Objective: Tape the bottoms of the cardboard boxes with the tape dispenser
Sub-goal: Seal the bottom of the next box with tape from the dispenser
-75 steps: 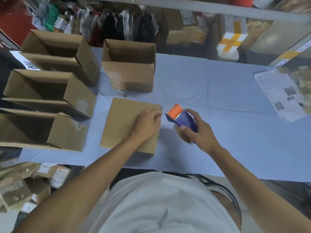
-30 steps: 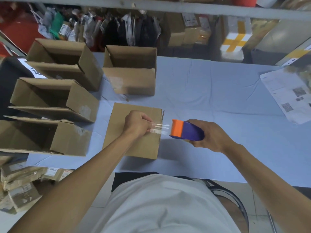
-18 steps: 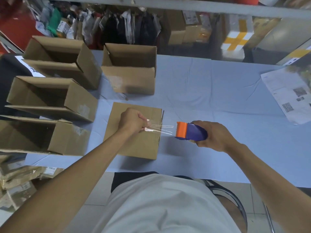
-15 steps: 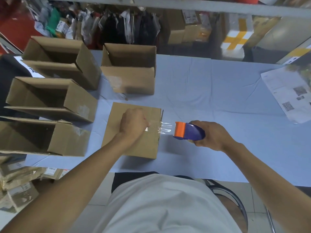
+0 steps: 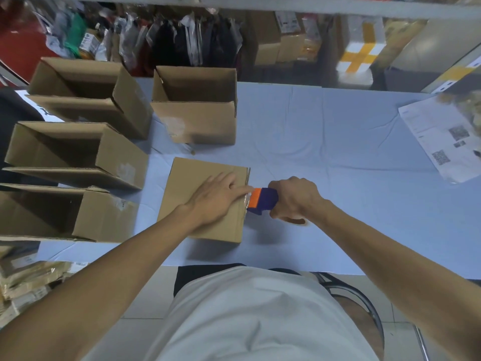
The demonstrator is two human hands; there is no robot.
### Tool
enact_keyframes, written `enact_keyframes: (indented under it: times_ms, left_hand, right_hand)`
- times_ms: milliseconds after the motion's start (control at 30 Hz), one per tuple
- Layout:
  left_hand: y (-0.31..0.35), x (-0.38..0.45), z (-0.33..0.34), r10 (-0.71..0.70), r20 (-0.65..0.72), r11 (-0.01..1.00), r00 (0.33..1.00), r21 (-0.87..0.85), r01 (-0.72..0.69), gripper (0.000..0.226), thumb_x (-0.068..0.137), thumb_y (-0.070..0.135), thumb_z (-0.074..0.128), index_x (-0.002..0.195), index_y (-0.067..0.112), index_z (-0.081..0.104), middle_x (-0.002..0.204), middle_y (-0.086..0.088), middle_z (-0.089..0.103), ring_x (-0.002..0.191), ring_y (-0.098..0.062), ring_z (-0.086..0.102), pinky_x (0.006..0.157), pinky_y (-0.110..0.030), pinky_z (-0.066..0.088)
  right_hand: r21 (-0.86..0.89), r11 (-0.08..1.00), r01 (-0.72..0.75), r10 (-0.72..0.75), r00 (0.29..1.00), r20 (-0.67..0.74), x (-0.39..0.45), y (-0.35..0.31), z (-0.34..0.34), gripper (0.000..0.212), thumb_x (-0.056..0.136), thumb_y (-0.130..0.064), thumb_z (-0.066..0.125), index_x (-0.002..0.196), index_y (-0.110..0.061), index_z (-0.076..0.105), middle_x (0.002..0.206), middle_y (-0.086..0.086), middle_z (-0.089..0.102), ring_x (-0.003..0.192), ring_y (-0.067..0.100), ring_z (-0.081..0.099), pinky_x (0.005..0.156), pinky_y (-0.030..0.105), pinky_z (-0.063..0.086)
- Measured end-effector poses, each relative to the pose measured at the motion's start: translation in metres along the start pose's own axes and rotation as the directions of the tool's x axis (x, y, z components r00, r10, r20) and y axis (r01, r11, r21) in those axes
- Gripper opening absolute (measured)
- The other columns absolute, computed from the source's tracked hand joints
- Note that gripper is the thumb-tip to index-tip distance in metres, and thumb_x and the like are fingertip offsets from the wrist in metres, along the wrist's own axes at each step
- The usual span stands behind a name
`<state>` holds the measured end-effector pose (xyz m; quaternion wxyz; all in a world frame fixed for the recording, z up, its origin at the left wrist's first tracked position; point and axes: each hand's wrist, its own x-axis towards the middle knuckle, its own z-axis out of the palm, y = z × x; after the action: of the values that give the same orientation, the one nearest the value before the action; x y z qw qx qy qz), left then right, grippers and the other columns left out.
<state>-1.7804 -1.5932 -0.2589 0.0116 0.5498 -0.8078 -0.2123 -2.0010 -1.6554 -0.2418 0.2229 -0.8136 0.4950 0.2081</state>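
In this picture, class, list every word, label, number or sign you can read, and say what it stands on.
No text is readable.
White paper sheet on the blue table: printed lines and square codes, too blurred.
White label beside the brown cardboard boxes: dark mark, partly hidden.
Shelf packages: labels too small.

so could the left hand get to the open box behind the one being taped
Probably yes. The left hand lies flat on the near box; the open box stands just beyond it, with only bare tablecloth between them.

The right hand (image 5: pixel 294 198) hides most of the tape dispenser (image 5: pixel 261 200).
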Motion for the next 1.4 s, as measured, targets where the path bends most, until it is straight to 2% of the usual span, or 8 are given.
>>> enact_keyframes:
  times_ms: [167,433,567,667,833,900,1067,1400]
  left_hand:
    - [0.004,-0.004,-0.003,-0.085,-0.032,0.992,0.996,-0.095,0.081,0.036,0.099,0.024,0.044,0.129,0.043,0.051,0.090,0.005,0.036,0.087,-0.014,0.036,0.079,-0.031,0.033]
    - [0.029,0.016,-0.015,-0.186,0.222,0.982,0.957,0.079,0.172,0.035,0.096,0.036,0.037,0.125,0.031,0.056,0.115,-0.005,0.044,0.114,-0.028,0.038,0.087,-0.038,0.028]
    - [0.023,0.003,-0.019,-0.187,0.090,0.951,0.978,-0.233,0.203,0.054,0.094,0.009,0.037,0.142,0.034,0.044,0.133,-0.002,0.051,0.123,-0.026,0.045,0.099,-0.036,0.039]
    - [0.026,-0.008,-0.020,-0.325,-0.112,0.828,0.939,-0.514,0.226,0.025,0.093,0.009,0.046,0.107,0.015,0.066,0.097,0.003,0.068,0.093,-0.020,0.062,0.083,-0.033,0.049]
    - [0.036,-0.016,-0.026,-0.312,0.303,0.150,0.900,-0.920,0.362,0.016,0.097,0.017,0.057,0.096,0.006,0.069,0.084,-0.004,0.070,0.077,-0.017,0.062,0.077,-0.032,0.053]
    - [0.035,-0.018,-0.027,-0.251,0.339,0.044,0.907,-0.932,0.361,0.010,0.096,0.012,0.060,0.094,0.009,0.069,0.082,-0.002,0.069,0.074,-0.013,0.064,0.073,-0.024,0.056]
    - [0.031,-0.024,-0.029,-0.430,0.298,0.175,0.852,-0.898,0.403,0.010,0.086,0.004,0.071,0.077,0.008,0.072,0.062,0.000,0.067,0.056,-0.011,0.059,0.059,-0.021,0.052]
    - [0.009,-0.035,-0.026,-0.629,0.286,0.320,0.723,-0.752,0.576,0.010,0.072,0.014,0.080,0.067,0.006,0.076,0.065,-0.013,0.072,0.056,-0.018,0.061,0.076,-0.039,0.059]
  right_hand:
    - [-0.139,0.987,-0.083,0.094,0.993,0.075,-0.010,-0.003,0.009,0.036,0.064,-0.048,0.072,0.088,-0.025,0.058,0.075,-0.003,0.054,0.060,0.016,0.050,0.051,0.026,0.034]
    - [0.204,0.976,-0.073,0.101,0.987,-0.127,-0.051,0.020,0.024,0.046,0.066,-0.045,0.070,0.107,-0.038,0.052,0.081,-0.014,0.062,0.069,0.015,0.058,0.054,0.024,0.038]
    - [0.535,0.845,-0.017,0.189,0.944,-0.270,-0.076,0.026,0.026,0.047,0.070,-0.053,0.076,0.110,-0.044,0.053,0.084,-0.023,0.066,0.075,0.005,0.064,0.061,0.021,0.050]
    - [0.595,0.802,0.055,0.162,0.939,-0.305,-0.087,0.019,0.020,0.053,0.070,-0.044,0.081,0.115,-0.047,0.053,0.093,-0.029,0.064,0.084,0.001,0.062,0.069,0.017,0.050]
    - [0.605,0.773,0.191,0.043,0.935,-0.351,-0.092,0.005,0.015,0.061,0.071,-0.023,0.083,0.121,-0.042,0.054,0.103,-0.025,0.063,0.094,0.002,0.059,0.076,0.014,0.046]
    - [0.577,0.786,0.221,0.010,0.929,-0.369,-0.091,0.000,0.012,0.061,0.071,-0.023,0.083,0.122,-0.042,0.054,0.104,-0.026,0.062,0.095,0.001,0.059,0.076,0.012,0.045]
    - [0.518,0.820,0.243,-0.057,0.935,-0.349,-0.087,-0.010,0.011,0.061,0.072,-0.026,0.080,0.124,-0.041,0.052,0.106,-0.019,0.064,0.093,0.006,0.060,0.078,0.021,0.049]
    - [0.355,0.929,0.104,-0.037,0.981,-0.188,-0.083,0.035,0.015,0.060,0.071,-0.033,0.081,0.122,-0.046,0.052,0.098,-0.021,0.065,0.086,0.009,0.061,0.075,0.029,0.052]
